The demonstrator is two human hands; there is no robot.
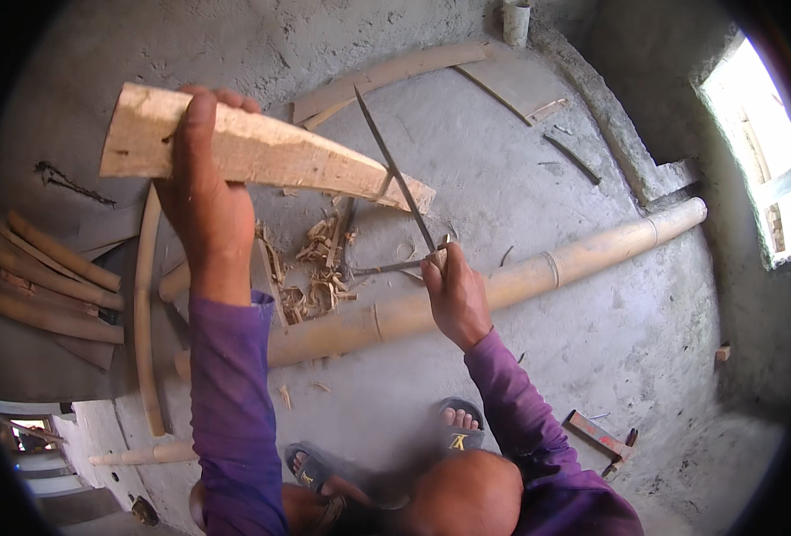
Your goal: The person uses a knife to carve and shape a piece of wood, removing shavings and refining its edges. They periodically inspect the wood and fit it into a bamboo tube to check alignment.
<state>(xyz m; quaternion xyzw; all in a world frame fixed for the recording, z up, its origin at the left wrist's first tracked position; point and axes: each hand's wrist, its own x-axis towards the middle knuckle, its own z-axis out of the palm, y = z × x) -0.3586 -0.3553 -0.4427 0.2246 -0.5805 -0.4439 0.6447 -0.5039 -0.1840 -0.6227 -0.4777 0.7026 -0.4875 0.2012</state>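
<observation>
My left hand [212,188] grips a pale, tapered wooden board [275,159] near its wide end, thumb across the near face and fingertips over the top edge. The board is held up above the floor, its narrow end pointing right. In my right hand [458,299] is the handle of a long, thin, dark-bladed knife [387,156], fingers closed round it. The blade points up and away, crossing the board's narrow end; whether it touches the wood I cannot tell. A second thin dark strip [387,268] extends left from beside my right hand; its kind is unclear.
A thick bamboo pole [512,279] lies across the concrete floor beneath my hands. Curled wood shavings [311,290] are heaped beside it. Split bamboo lengths [56,281] lie at left. A reddish metal tool [599,436] rests near right, and a low concrete ledge [592,98] runs far right.
</observation>
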